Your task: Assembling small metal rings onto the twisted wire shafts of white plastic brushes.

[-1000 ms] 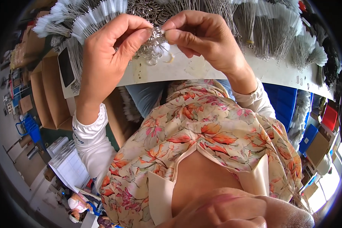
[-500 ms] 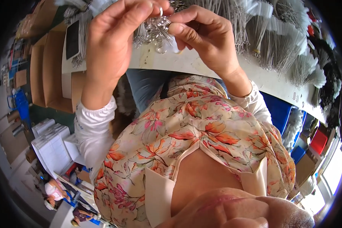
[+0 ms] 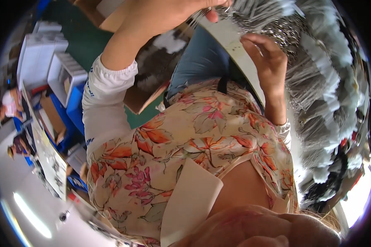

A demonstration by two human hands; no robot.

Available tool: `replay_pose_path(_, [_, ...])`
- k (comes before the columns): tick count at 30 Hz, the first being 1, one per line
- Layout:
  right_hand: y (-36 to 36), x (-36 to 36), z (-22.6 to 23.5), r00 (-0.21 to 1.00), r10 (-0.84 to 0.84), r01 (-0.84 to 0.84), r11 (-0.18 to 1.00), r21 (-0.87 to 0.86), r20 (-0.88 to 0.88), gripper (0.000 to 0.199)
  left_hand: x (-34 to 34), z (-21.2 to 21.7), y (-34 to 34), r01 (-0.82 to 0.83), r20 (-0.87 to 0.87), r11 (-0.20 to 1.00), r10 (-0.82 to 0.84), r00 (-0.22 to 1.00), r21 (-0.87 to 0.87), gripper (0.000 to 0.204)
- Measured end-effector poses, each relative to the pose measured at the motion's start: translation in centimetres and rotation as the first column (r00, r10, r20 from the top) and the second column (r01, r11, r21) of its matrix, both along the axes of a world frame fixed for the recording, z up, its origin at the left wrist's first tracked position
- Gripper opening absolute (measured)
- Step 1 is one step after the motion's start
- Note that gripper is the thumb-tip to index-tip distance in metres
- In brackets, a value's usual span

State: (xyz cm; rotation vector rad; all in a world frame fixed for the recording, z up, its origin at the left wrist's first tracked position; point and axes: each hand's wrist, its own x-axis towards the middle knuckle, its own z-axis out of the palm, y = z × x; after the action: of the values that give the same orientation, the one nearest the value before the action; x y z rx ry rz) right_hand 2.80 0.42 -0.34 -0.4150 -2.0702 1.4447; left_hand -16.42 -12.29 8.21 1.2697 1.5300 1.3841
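My left hand (image 3: 175, 12), partly cut off by the top edge, is closed round thin wire stems (image 3: 197, 15) that hang from its fingers. Below it, white bristly tufts (image 3: 169, 42) show in front of the dark inside of a cardboard box (image 3: 142, 101); whether they belong to the held stems is hard to tell. Over the table's near edge is my right hand (image 3: 268, 57), its fingers loosely bent and apart, with nothing visible in them. Beside it lies a heap of shiny metal loops (image 3: 282, 33) and bundles of wire-stemmed brushes (image 3: 313, 78) with white bristles.
The white table (image 3: 226, 37) runs along the right side, covered in brush bundles. A black bristly bundle (image 3: 332, 177) lies at its far right end. Stacked white bins (image 3: 41, 49) and blue crates (image 3: 75, 105) stand at the left. Two other people are at work at the far left.
My hands have moved apart from the small metal rings they were working at together. The left has gone out over the box beside the table. The view has turned leftward.
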Motion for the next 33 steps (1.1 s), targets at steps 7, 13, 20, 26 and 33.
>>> replay_pose_path(7, [-0.9,2.1,-3.1,0.911,0.049,0.106,0.931,-0.349,0.409,0.015,-2.0,-20.7,-2.7,-0.163,-0.774,0.958,-0.084,0.628,-0.237,0.008])
replay_pose_path(13, [-0.3,3.9,-2.6,0.915,0.042,0.126,0.915,-0.384,0.4,0.015,-2.5,-30.7,-8.1,-0.233,-0.668,0.676,-0.501,0.55,-0.699,0.015])
replay_pose_path(20, [-0.4,2.9,-3.0,0.913,0.116,0.077,0.893,-0.443,0.391,0.014,-0.2,-38.6,-15.3,0.005,-0.435,0.728,-0.416,0.799,-0.685,0.029])
replay_pose_path(26, [1.9,3.1,-0.8,0.923,0.119,0.008,0.945,-0.327,0.365,0.013,-5.2,-19.9,-4.2,0.18,-0.212,0.749,-0.396,0.893,-0.638,0.025])
replay_pose_path(33, [7.2,8.5,2.8,0.985,-0.123,0.161,0.912,-0.377,0.122,0.014,-6.3,1.3,13.0,0.599,0.089,0.777,-0.594,0.799,-0.19,0.029])
